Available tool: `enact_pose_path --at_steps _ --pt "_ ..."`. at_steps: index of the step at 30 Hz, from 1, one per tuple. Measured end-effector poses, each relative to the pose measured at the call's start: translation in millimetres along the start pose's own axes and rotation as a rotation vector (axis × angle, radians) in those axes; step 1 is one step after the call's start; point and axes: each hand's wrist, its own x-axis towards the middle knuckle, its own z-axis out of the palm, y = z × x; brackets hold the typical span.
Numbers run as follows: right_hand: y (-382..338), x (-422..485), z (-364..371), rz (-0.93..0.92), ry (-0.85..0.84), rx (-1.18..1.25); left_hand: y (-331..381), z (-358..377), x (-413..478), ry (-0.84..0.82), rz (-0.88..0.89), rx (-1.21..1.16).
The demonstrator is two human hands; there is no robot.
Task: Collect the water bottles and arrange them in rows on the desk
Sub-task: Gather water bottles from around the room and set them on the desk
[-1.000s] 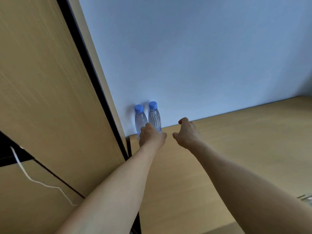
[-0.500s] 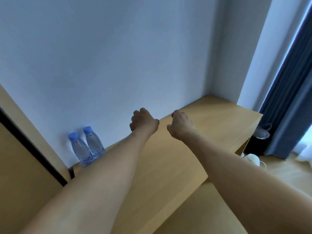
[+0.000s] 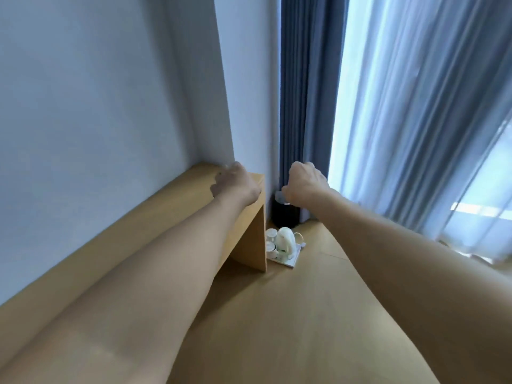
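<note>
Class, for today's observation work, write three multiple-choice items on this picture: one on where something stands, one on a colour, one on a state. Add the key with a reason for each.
1. Where does the white kettle stand?
A) on a tray on the floor, beside the end of the desk
B) on top of the desk
C) on a windowsill

2. What colour is the heavy curtain?
A) red
B) dark blue
C) green

3. How are the left hand and the right hand?
A) each grips a bottle
B) flat on the desk
C) curled, holding nothing

Key: 1 A, the kettle sits on the tray, low beside the desk's end panel. 2 B, the curtain in the corner is dark blue. 3 C, both hands show curled fingers with nothing in them.
</note>
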Motion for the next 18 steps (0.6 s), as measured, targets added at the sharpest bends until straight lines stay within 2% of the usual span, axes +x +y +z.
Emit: enact_pose_path --at_steps 4,10,18 --pt "88 -8 -41 0.120 0.009 -0.022 86 43 -22 -0.118 0.114 -0.006" --pt "214 -17 -95 0.357 0.112 -0.083 212 102 -54 -0.227 0.317 -0.057" --pt "335 -16 -155 0.639 0.217 -0.112 357 169 -68 -0.329 0.568 -0.036"
